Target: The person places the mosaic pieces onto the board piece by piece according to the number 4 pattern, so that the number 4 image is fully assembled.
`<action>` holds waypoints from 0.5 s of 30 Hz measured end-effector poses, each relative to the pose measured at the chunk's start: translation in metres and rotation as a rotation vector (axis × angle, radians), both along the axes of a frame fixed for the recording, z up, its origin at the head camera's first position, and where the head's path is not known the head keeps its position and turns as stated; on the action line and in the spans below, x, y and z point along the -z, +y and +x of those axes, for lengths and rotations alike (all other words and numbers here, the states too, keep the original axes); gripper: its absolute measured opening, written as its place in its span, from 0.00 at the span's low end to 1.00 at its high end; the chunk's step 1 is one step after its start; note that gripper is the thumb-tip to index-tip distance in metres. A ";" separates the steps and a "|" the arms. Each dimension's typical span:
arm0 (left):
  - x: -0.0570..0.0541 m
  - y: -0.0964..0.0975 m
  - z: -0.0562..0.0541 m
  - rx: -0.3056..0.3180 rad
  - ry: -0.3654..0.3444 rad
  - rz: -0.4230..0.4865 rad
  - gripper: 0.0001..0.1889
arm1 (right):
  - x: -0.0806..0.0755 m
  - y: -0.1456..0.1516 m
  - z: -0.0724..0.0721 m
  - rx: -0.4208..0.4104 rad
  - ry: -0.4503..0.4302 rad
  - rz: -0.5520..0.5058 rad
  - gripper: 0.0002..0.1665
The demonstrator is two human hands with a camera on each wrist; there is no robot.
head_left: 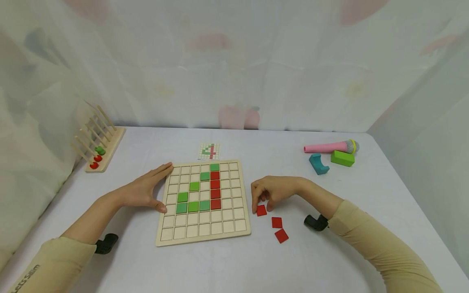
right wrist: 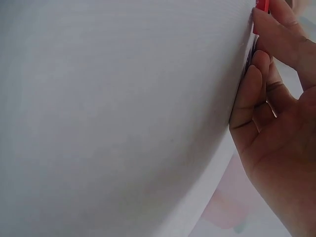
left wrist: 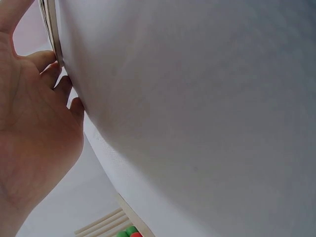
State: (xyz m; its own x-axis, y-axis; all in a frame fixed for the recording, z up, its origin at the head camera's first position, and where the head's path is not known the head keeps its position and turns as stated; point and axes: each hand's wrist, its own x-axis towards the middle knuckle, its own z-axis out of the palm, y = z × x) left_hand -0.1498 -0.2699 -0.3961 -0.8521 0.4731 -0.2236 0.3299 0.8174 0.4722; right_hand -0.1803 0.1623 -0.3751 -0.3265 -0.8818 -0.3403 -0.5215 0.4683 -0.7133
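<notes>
A wooden grid board (head_left: pixel 228 215) lies on the table, with green tiles (head_left: pixel 193 206) forming a diagonal and a row, and a column of red tiles (head_left: pixel 215 193) in its cells. My left hand (head_left: pixel 144 191) rests along the board's left edge, fingers and thumb spread apart. Right of the board, my right hand (head_left: pixel 275 189) pinches a loose red tile (head_left: pixel 261 210) between thumb and index finger; the right wrist view shows this tile (right wrist: pixel 261 6) at the fingertips. Two more red tiles (head_left: pixel 277 222) lie nearer the front.
Behind the board is a small pattern card (head_left: pixel 209 151). A wooden peg rack (head_left: pixel 110 151) with red and green beads stands at the left. At the back right lie a pink toy microphone (head_left: pixel 326 147), a green block (head_left: pixel 342 158) and a teal curved block (head_left: pixel 318 164).
</notes>
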 end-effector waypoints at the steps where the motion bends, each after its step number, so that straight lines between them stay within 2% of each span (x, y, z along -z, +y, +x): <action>1: 0.000 0.000 0.000 0.000 0.000 0.000 0.74 | 0.000 0.000 0.000 -0.001 0.002 0.001 0.21; 15: -0.002 0.001 0.001 -0.001 -0.003 0.009 0.74 | -0.001 -0.001 0.000 0.022 0.037 0.027 0.17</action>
State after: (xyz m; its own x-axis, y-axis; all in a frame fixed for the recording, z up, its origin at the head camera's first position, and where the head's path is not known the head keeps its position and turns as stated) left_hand -0.1493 -0.2687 -0.3946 -0.8521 0.4740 -0.2218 0.3272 0.8134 0.4810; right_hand -0.1798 0.1615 -0.3742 -0.3587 -0.8649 -0.3511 -0.5368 0.4988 -0.6804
